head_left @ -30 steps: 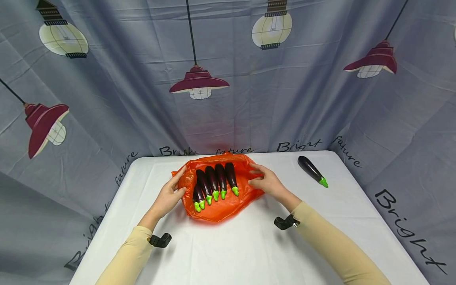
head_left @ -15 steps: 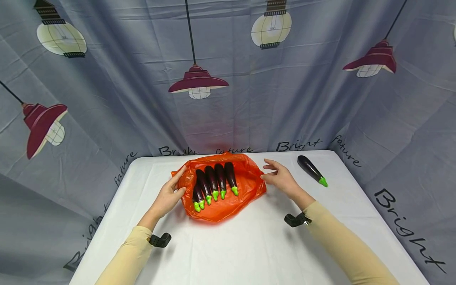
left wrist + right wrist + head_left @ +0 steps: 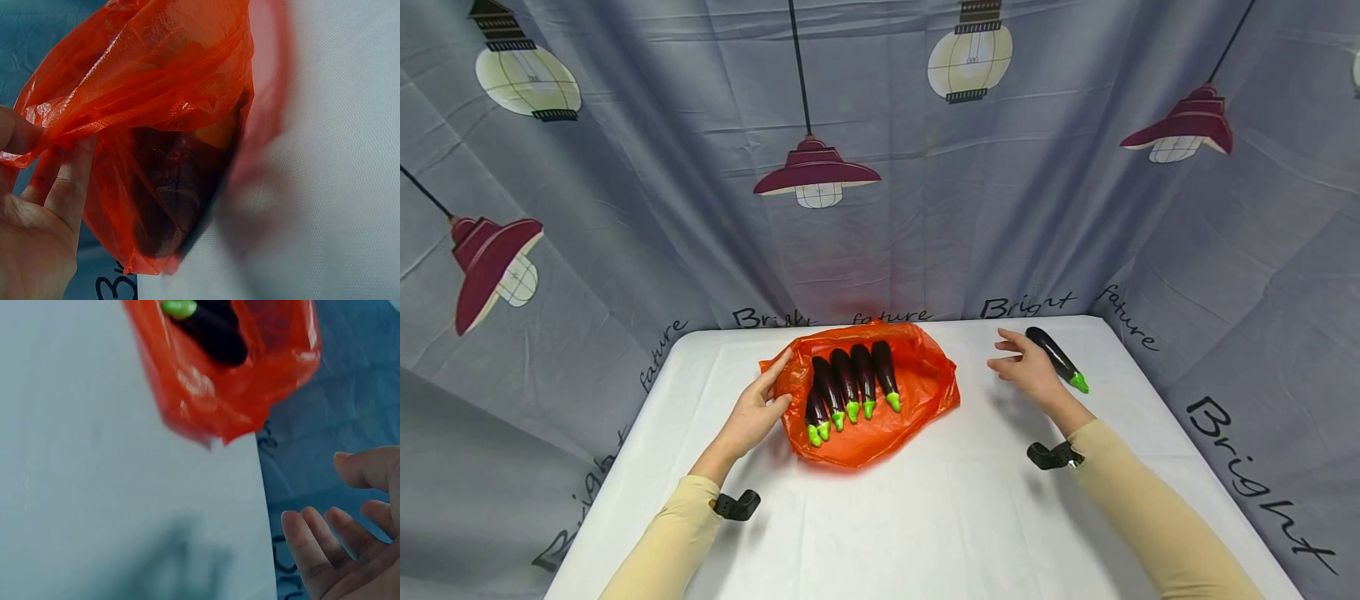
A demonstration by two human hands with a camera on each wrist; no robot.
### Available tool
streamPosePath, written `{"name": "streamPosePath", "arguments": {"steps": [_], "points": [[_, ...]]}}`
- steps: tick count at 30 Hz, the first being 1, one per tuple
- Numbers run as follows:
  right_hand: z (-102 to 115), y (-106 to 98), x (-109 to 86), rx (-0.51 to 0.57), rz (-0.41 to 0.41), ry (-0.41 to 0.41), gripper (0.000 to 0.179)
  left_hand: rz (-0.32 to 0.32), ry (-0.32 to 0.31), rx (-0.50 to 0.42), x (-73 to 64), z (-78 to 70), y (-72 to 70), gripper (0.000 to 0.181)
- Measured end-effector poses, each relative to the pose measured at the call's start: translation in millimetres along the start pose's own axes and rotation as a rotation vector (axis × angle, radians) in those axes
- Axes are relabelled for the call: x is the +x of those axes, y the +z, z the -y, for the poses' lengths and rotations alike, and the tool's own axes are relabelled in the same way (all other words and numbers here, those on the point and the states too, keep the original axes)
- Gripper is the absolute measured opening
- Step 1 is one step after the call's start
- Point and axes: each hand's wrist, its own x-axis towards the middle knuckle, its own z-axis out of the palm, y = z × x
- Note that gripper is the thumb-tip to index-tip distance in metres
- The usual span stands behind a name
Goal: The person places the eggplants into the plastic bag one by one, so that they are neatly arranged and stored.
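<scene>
A red-orange plastic bag [image 3: 917, 417] lies spread with its mouth toward me. Several dark purple eggplants [image 3: 845, 372] with green stems sit in it, side by side. My left hand [image 3: 752, 417] holds the bag's left rim; in the left wrist view the thumb presses the thin plastic [image 3: 169, 69] against the fingers. To the right of the bag, my right hand [image 3: 1030, 367] is above the table with loosely spread fingers and nothing in them. One more eggplant [image 3: 1054, 357] lies just beyond it, partly covered by the hand.
A white cloth covers the table [image 3: 865, 533]. Behind it hangs a grey-blue curtain [image 3: 895, 242] printed with lamps and lettering, close to the table's back edge. Black wrist cameras [image 3: 737, 505] stick out from both forearms.
My right hand has left the bag's right side and moved right, toward the lone eggplant. The left hand and the eggplants in the bag stay where they were.
</scene>
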Motion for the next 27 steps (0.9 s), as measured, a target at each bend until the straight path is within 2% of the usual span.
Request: {"name": "streamPosePath", "arguments": {"steps": [5, 16, 27], "points": [[-12.4, -12.2, 2.3, -0.063, -0.021, 0.027, 0.077, -0.001, 0.012, 0.003, -0.5, 0.9, -0.1, 0.074], [-30.4, -29.0, 2.8, -0.142, -0.097, 0.017, 0.072, 0.004, 0.013, -0.025, -0.7, 0.3, 0.3, 0.074], [-48.5, -51.6, 2.0, -0.24, -0.105, 0.006, 0.063, 0.004, -0.014, -0.026, -2.3, -1.6, 0.0, 0.075]]}}
